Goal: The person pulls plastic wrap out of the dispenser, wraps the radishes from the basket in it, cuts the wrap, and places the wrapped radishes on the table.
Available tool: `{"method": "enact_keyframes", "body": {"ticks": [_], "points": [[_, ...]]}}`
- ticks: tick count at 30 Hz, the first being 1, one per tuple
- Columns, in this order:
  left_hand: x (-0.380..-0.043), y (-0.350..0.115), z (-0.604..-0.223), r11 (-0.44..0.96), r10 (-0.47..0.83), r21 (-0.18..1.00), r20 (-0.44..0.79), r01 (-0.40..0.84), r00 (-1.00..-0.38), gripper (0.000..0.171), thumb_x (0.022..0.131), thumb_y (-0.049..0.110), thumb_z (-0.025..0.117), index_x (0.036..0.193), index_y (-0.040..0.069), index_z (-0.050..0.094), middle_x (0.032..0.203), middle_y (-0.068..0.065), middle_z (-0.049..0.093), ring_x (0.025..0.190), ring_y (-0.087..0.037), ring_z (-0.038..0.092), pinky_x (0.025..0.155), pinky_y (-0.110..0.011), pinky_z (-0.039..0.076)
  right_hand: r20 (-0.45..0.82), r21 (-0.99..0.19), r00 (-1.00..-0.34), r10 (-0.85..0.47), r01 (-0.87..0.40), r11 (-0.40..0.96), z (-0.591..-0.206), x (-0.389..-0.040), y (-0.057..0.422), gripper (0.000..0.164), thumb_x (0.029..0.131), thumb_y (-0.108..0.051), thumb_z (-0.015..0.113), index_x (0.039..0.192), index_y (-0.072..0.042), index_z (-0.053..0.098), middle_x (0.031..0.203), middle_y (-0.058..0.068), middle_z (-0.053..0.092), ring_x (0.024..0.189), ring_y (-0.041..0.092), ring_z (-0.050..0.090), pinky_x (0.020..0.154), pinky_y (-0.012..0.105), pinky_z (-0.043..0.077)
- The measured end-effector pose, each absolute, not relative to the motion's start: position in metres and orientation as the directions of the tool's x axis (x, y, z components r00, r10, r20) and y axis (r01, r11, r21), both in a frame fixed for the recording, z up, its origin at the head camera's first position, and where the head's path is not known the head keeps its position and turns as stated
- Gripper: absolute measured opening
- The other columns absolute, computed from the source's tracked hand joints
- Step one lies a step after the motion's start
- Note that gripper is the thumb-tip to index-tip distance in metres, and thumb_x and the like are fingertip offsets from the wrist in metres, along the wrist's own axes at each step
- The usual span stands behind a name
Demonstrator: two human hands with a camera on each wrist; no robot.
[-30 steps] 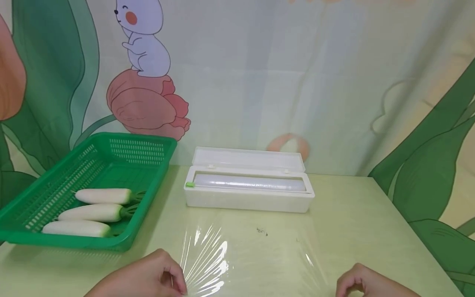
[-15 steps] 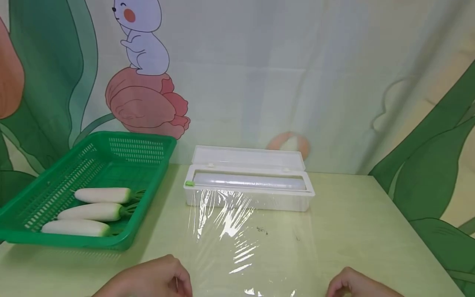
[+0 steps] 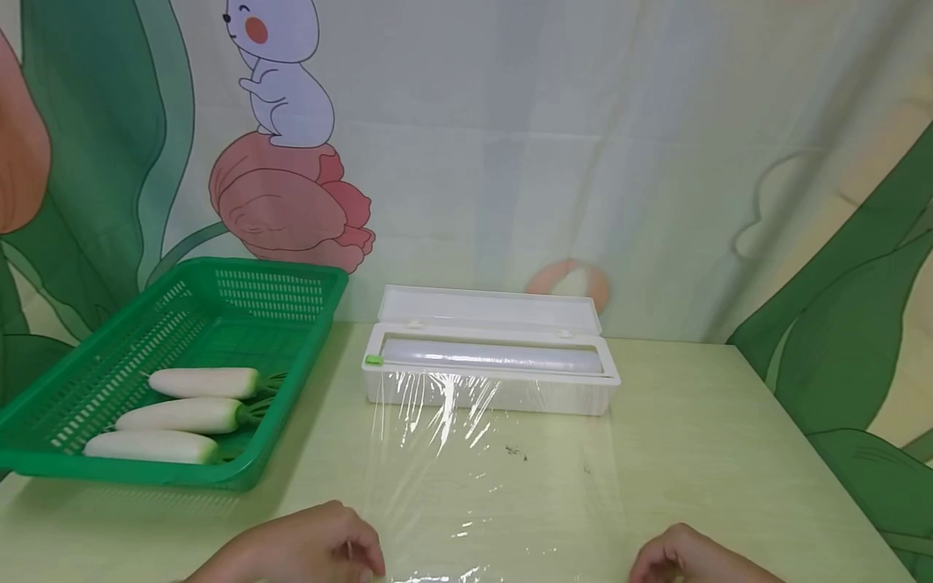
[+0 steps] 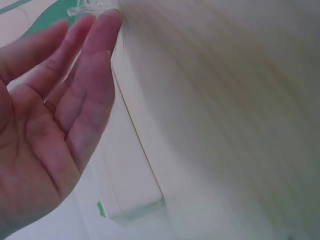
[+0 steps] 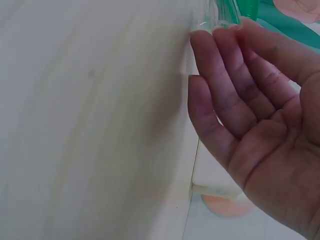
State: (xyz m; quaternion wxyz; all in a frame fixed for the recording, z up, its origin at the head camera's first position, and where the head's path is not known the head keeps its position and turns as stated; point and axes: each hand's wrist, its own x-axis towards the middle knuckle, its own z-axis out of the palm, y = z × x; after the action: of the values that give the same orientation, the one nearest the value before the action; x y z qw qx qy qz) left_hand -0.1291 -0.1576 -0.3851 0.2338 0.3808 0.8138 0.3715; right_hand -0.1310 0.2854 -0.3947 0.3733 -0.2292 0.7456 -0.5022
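Note:
A sheet of clear cling film [image 3: 466, 494] stretches between my two hands, and its shiny creases overlap the front of the dispenser box in the head view. My left hand [image 3: 309, 544] pinches the film at its near left side. At the near right side, my right hand [image 3: 688, 557] pinches it too. In each wrist view, gathered film shows at the fingertips of the left hand [image 4: 55, 115] and the right hand [image 5: 265, 115]. Behind the film stands the white dispenser box [image 3: 612, 380], lid up, with a film roll [image 3: 488, 356] inside and a green slider [image 3: 374, 359] at its left end.
On the left of the table [image 3: 692, 437] stands a green plastic basket [image 3: 321, 348]. Several white radishes [image 3: 178, 414] with green stems lie in it. A printed curtain [image 3: 474, 162] hangs behind the table.
The film's glare has shifted up from the table to the box front, and its creases look different. My left hand has moved slightly right, my right hand slightly left.

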Motion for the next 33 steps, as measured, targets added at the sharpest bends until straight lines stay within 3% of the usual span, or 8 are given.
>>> {"method": "enact_keyframes", "body": {"ticks": [6,12,16,27,30,33], "points": [[-0.127,-0.149,-0.386,0.540,0.742,0.718,-0.160,0.439,-0.651,0.020,0.078,-0.002,0.058,0.084,0.013,0.069,0.069,0.017,0.058,0.063,0.005,0.051,0.059,-0.017,0.044,-0.335,-0.900,-0.626,-0.704,-0.009,0.436,-0.400,-0.129,0.279,0.010,0.080,-0.011,0.066,0.084,-0.002,0.069,0.074,-0.002,0.066,0.064,0.004,0.057,0.059,0.022,0.048],[-0.125,-0.145,-0.384,0.573,0.733,0.699,-0.204,0.428,-0.649,0.020,0.075,-0.002,0.060,0.085,0.014,0.068,0.062,0.017,0.053,0.058,0.005,0.048,0.059,-0.016,0.043,-0.317,-0.890,-0.597,-0.737,-0.082,0.448,-0.400,-0.129,0.277,0.010,0.083,-0.013,0.063,0.085,-0.006,0.070,0.074,-0.006,0.066,0.063,0.001,0.057,0.058,0.023,0.050],[-0.125,-0.146,-0.384,0.578,0.729,0.697,-0.207,0.424,-0.653,0.020,0.075,-0.001,0.060,0.084,0.015,0.067,0.062,0.017,0.053,0.058,0.004,0.048,0.059,-0.017,0.043,-0.334,-0.901,-0.610,-0.718,-0.017,0.434,-0.401,-0.129,0.278,0.011,0.082,-0.012,0.063,0.085,-0.002,0.068,0.074,-0.003,0.065,0.064,0.003,0.056,0.058,0.021,0.048],[-0.125,-0.145,-0.384,0.665,0.676,0.634,-0.285,0.395,-0.680,0.023,0.068,0.002,0.066,0.069,0.024,0.060,0.060,0.015,0.049,0.056,0.001,0.045,0.054,-0.018,0.040,-0.524,-0.793,-0.698,-0.488,0.192,0.578,-0.400,-0.128,0.271,0.002,0.079,-0.002,0.061,0.081,-0.002,0.062,0.067,0.001,0.055,0.063,0.014,0.049,0.059,0.023,0.043],[-0.125,-0.144,-0.384,0.675,0.669,0.625,-0.295,0.391,-0.683,0.022,0.068,0.003,0.066,0.068,0.023,0.059,0.060,0.015,0.048,0.056,0.001,0.044,0.054,-0.019,0.040,-0.514,-0.809,-0.689,-0.511,0.190,0.557,-0.401,-0.129,0.272,0.003,0.079,-0.003,0.062,0.082,-0.002,0.062,0.067,0.001,0.055,0.063,0.014,0.049,0.059,0.022,0.043],[-0.125,-0.145,-0.384,0.657,0.681,0.632,-0.266,0.410,-0.682,0.018,0.072,0.005,0.065,0.070,0.022,0.062,0.061,0.016,0.050,0.057,0.002,0.045,0.055,-0.019,0.041,-0.460,-0.832,-0.673,-0.579,0.099,0.547,-0.401,-0.133,0.276,0.009,0.083,-0.010,0.062,0.085,-0.001,0.063,0.071,0.000,0.057,0.064,0.011,0.050,0.059,0.021,0.043]]}}
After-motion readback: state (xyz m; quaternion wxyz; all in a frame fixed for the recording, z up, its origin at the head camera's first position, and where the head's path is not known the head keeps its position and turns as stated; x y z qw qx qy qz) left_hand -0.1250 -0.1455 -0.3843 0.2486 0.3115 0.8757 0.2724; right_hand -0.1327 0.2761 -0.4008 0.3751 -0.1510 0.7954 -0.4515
